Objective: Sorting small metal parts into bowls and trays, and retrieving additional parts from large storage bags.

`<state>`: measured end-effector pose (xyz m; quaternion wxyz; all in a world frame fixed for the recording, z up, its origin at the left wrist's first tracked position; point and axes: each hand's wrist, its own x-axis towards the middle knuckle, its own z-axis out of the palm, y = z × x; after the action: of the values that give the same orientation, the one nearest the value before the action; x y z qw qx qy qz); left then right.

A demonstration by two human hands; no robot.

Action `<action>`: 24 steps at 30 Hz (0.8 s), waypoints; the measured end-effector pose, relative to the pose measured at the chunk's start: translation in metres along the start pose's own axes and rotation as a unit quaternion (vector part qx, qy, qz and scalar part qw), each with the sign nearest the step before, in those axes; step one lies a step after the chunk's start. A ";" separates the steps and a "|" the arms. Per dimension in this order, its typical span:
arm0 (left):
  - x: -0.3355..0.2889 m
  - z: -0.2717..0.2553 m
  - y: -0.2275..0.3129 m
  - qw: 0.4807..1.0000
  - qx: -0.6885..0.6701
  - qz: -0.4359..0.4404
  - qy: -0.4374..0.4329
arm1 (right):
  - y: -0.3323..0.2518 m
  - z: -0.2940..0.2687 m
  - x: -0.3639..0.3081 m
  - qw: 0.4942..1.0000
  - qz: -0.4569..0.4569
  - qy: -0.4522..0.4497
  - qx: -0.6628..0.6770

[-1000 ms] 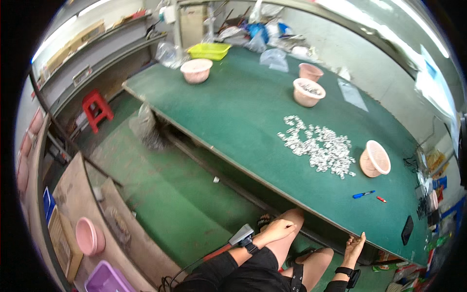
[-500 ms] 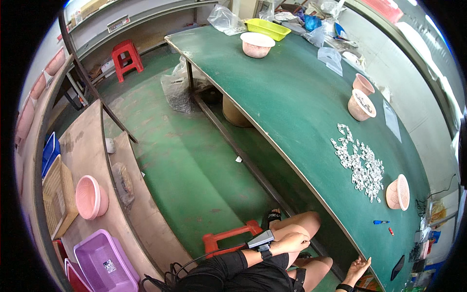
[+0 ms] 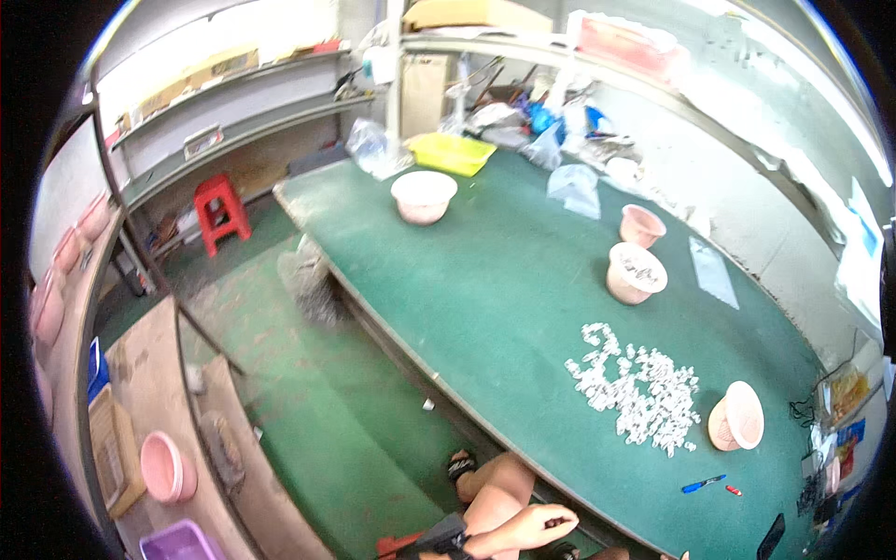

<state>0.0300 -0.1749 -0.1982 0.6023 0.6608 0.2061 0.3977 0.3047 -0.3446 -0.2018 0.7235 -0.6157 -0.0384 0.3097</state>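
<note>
My left hand is above my thigh near the lower edge, its fingers curled inward. A dark patch shows between them, and I cannot make out whether it is an object or shadow. Of my right hand, just a sliver shows at the bottom edge, by the rim of the green table. A pile of small whitish pieces is spread on this table. Right of the pile, a pink bowl lies tipped. A blue pen and a small red object lie closer to me.
Beyond the pile stand a filled pink tub and another pink tub. Farther off are a pale bowl and a yellow tray. At left, a shelf holds a pink bowl and purple basket. A red stool stands behind.
The view has tilted up and shifted, so the table sits lower and farther left. My right hand, seen at the table edge before, is now almost out of the picture. My left hand stays curled.
</note>
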 end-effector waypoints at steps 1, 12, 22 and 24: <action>0.006 -0.003 0.009 0.994 -0.031 -0.098 -0.031 | 0.011 -0.024 0.009 1.000 0.026 0.003 -0.005; 0.150 -0.067 0.120 0.979 -0.081 -0.118 -0.148 | -0.035 0.011 -0.023 0.981 0.180 0.069 0.011; 0.246 -0.195 0.191 0.981 -0.043 -0.190 -0.020 | 0.019 -0.013 0.010 0.869 0.338 0.115 -0.342; 0.255 -0.216 0.199 0.985 -0.050 -0.165 -0.004 | 0.013 0.016 0.011 0.844 0.353 0.144 -0.378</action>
<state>-0.0257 0.1153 0.0547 0.6929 0.5883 0.2897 0.2998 0.3014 -0.3251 -0.2132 0.2734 -0.8512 0.1717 0.4137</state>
